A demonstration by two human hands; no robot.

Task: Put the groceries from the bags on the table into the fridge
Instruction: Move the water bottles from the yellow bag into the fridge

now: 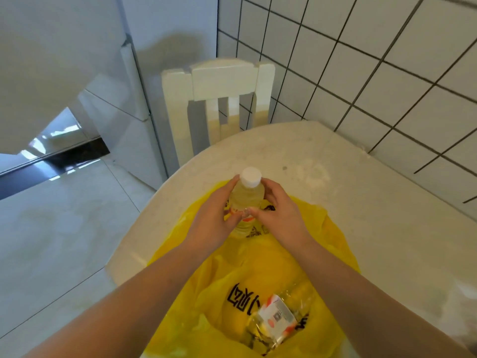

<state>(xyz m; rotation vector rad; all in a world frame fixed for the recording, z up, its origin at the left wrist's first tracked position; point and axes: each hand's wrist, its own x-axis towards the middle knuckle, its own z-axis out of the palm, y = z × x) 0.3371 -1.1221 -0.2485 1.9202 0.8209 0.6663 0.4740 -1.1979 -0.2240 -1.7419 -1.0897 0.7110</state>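
A clear bottle (pixel 247 195) of pale yellow liquid with a white cap stands upright on the far part of a yellow plastic bag (pixel 258 259) spread over the white table (pixel 335 177). My left hand (pixel 214 215) grips its left side and my right hand (pixel 278 215) grips its right side, fingers meeting at the label. A second clear bottle (pixel 281 313) with a white and orange label lies on its side in the bag near me. The fridge (pixel 77 60) stands at the left, its doors closed.
A white slatted chair (pixel 219 99) is pushed in at the table's far side. A white tiled wall (pixel 374 60) runs along the right. Pale tiled floor (pixel 64 228) lies to the left between table and fridge.
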